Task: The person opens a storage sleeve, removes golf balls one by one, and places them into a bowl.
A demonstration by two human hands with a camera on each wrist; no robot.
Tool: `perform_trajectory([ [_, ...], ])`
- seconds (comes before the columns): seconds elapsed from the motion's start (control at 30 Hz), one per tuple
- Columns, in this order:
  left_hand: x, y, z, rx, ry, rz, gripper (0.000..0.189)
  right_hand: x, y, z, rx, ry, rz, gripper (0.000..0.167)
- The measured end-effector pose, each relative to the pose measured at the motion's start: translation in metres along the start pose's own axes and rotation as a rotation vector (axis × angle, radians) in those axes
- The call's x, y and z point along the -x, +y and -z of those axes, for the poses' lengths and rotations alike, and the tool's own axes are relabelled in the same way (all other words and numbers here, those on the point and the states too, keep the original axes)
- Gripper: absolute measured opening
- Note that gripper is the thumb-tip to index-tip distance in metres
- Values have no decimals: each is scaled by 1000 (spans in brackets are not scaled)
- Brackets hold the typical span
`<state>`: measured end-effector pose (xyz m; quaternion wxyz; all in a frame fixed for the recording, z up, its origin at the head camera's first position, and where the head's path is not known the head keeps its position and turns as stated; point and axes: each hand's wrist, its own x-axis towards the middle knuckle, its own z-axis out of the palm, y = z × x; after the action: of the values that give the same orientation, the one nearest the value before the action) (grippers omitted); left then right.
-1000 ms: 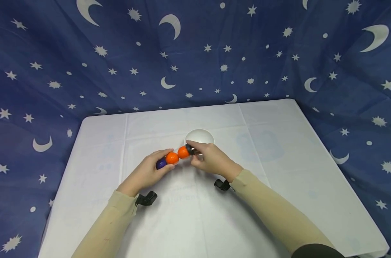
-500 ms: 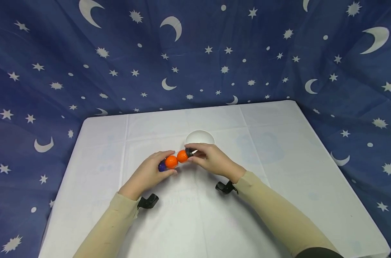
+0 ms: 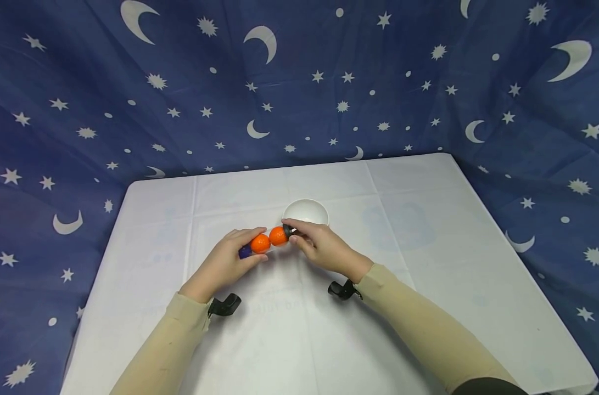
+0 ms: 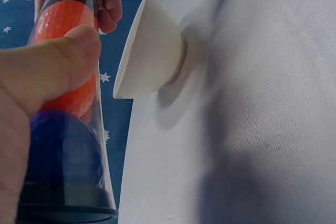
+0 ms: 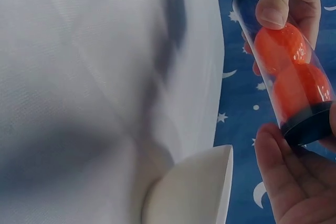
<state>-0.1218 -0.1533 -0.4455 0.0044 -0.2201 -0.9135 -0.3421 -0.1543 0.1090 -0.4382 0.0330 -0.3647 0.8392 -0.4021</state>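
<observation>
My left hand [image 3: 225, 262] grips a clear plastic tube [image 5: 252, 17] around its side, thumb across the front. Inside are two orange golf balls [image 5: 281, 48] and a dark blue ball [image 4: 65, 150], in a row. A black cap [image 5: 307, 124] sits on the tube's right end, beside an orange ball. My right hand [image 3: 331, 249] pinches this cap between thumb and fingers. At the other end, by the blue ball, is a second dark cap [image 4: 63, 203]. The tube is held above the table, tilted with its right end farther from me.
A white bowl [image 3: 306, 210] stands upright just behind the right hand, its front partly hidden by the fingers. White cloth covers the table [image 3: 427, 274]. A blue curtain [image 3: 299, 82] with moons and stars hangs behind it.
Both hands with the tube dip slightly, then rise again. The right thumb and fingers have shifted their hold around the black cap. The bowl has stayed in place.
</observation>
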Motion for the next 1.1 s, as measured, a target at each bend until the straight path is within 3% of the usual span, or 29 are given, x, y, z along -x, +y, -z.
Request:
perform_trajectory([
  [0.17,-1,0,-1,13,-7,13,61,1,-1,-1,38,-3,-4,44],
  [0.3,-1,1,-1,7,-8,18,61,2,-1,1,-55,-10,-37,43],
  [0.47,-2,2,-2,-29,48,-48,62,2,-2,5,-226,2,-88,45],
  [0.57,-2,1,-1,-44,92,-91,62,2,-2,5,-247,13,-91,45],
  [0.73,-1,0,-2,-53,125,-108,62,2,-2,5,-253,33,-68,43],
  [0.93,0,2,-2,-61,79,-87,63,2,0,2,-224,83,-18,43],
  [1.1,2,0,0,-11,-7,13,60,2,1,2,-217,92,25,44],
])
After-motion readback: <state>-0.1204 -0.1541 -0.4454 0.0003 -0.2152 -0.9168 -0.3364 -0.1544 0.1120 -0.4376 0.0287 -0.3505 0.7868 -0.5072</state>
